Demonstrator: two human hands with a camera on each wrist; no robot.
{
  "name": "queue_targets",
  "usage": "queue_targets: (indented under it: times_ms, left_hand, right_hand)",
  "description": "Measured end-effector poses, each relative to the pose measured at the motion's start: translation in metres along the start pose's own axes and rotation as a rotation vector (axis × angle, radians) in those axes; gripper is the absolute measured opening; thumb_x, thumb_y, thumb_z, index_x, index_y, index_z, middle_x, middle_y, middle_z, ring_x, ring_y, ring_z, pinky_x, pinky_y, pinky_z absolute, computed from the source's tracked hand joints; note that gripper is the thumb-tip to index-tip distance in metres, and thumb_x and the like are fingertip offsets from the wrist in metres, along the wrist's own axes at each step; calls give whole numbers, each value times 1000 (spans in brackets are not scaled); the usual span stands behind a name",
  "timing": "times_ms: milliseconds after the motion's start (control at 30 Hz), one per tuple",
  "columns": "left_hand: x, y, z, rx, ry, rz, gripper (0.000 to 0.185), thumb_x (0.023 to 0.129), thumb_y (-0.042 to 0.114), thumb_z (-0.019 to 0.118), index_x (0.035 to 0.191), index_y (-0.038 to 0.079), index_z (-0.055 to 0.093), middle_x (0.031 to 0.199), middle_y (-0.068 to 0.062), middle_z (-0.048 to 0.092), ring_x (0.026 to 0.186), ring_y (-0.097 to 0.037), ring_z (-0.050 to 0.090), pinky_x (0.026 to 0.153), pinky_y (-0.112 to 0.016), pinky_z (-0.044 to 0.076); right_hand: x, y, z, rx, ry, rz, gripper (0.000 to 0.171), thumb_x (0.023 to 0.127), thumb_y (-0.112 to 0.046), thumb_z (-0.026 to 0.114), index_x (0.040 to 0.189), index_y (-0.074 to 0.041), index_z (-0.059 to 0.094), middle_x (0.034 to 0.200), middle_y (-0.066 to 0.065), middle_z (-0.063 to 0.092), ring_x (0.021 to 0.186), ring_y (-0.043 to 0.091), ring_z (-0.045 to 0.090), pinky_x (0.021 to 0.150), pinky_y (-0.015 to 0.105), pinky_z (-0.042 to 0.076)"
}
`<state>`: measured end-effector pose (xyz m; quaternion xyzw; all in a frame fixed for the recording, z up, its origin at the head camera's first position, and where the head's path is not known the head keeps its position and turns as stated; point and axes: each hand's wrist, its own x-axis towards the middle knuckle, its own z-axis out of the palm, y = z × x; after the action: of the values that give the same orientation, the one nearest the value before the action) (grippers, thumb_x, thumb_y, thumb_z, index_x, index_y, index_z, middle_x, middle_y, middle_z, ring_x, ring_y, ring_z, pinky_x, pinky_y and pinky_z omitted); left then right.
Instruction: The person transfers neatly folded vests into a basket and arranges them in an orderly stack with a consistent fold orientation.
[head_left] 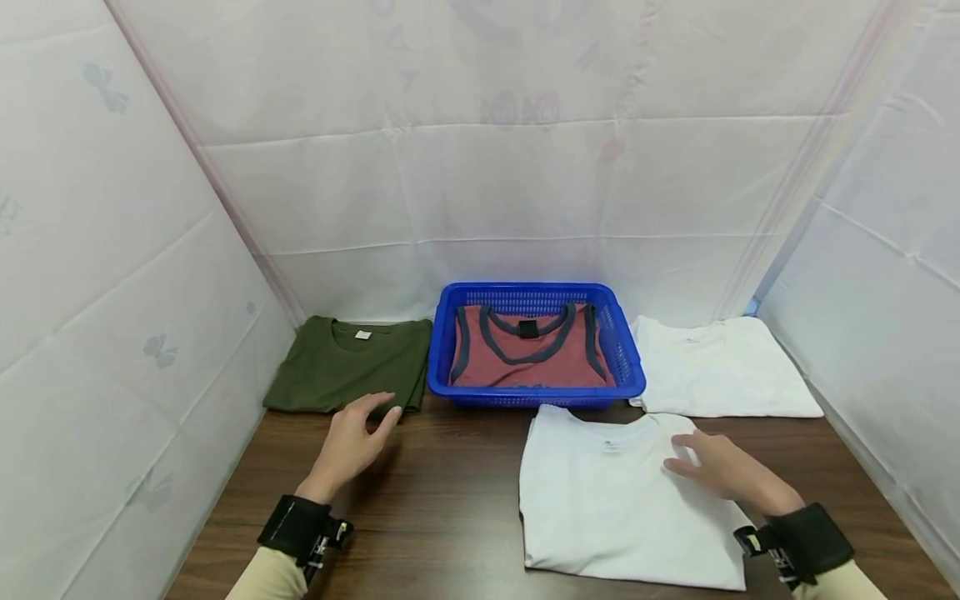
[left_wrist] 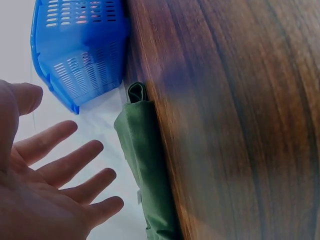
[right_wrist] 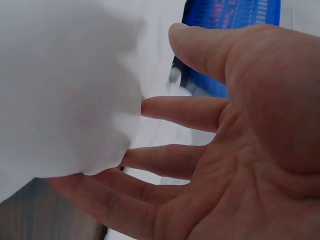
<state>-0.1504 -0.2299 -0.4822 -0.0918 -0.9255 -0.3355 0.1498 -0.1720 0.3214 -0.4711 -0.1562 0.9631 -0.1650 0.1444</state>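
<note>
Nearest the camera: folded white T-shirt (head_left: 615, 496) flat on the wooden table (head_left: 442, 508), just in front of the blue basket (head_left: 626, 354). Right hand (head_left: 716, 467) rests on the shirt's upper right part, fingers straight and spread; whether the fingertips slip under a fold is hard to tell from the blurred wrist view. Left hand (head_left: 352, 442) is above the table with fingers loosely extended, holding nothing, its tips at the near edge of a folded green T-shirt (head_left: 341, 362). Basket holds one folded red tank top with dark trim (head_left: 528, 354), lying flat. Second folded white shirt (head_left: 716, 367) lies right of the basket.
</note>
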Motion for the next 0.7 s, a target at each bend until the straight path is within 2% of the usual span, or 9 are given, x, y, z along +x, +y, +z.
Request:
queue_targets:
  times_ms: [167, 367, 400, 467, 533, 600, 633, 700]
  left_hand:
    - [0, 1, -1, 3, 28, 37, 34, 101, 17, 67, 128, -3, 69, 130, -27, 65, 123, -46, 60, 99, -62, 48]
    - [0, 3, -1, 21, 51, 43, 29, 101, 14, 67, 125, -2, 71, 125, -22, 69, 116, -42, 65, 95, -58, 52]
    - [0, 3, -1, 25, 54, 40, 29, 101, 14, 67, 124, -2, 71, 123, -21, 70, 106, -40, 68, 92, -56, 53]
    - [0, 5, 1, 25, 58, 30, 28, 101, 13, 67, 123, -2, 72, 112, -19, 74, 79, -33, 70, 77, -49, 57]
    - [0, 6, 3, 23, 56, 15, 27, 101, 14, 67, 122, -1, 73, 104, -15, 76, 66, -23, 65, 68, -40, 56]
    - [0, 7, 5, 10, 36, -8, 26, 101, 14, 67, 122, -1, 74, 98, -10, 76, 59, -15, 61, 62, -34, 54]
    - [0, 8, 6, 4, 27, -18, 26, 101, 15, 67, 121, -1, 74, 95, -8, 76, 63, -13, 64, 61, -32, 55]
    - [1, 9, 9, -2, 6, -42, 26, 101, 15, 67, 121, 0, 74, 97, -7, 77, 78, -12, 70, 70, -33, 58]
  right_hand:
    - [7, -18, 3, 11, -27, -19, 56, 100, -37, 67, 131, 9, 62, 126, 32, 63, 117, 47, 62, 94, 60, 50]
    - [17, -39, 8, 20, -52, -52, 50, 101, -35, 67, 131, 5, 64, 126, 29, 65, 113, 41, 65, 91, 55, 53]
    - [18, -42, 9, 23, -48, -61, 49, 101, -34, 67, 130, 5, 65, 126, 28, 65, 113, 40, 65, 91, 55, 53]
    - [21, -49, 12, 28, -34, -85, 47, 100, -32, 68, 129, 6, 65, 124, 28, 66, 115, 42, 64, 92, 56, 51]
    - [23, -55, 14, 29, -17, -98, 46, 100, -30, 68, 128, 6, 66, 123, 28, 67, 117, 44, 63, 95, 57, 50]
    - [25, -61, 17, 20, -3, -120, 44, 100, -28, 69, 126, 7, 66, 120, 27, 69, 119, 46, 61, 97, 59, 49]
    - [27, -64, 18, 14, 3, -129, 44, 100, -28, 69, 126, 7, 66, 119, 26, 70, 119, 46, 62, 97, 59, 49]
    - [29, -70, 20, 4, 17, -150, 42, 100, -28, 69, 124, 6, 68, 114, 23, 72, 114, 44, 65, 95, 57, 50]
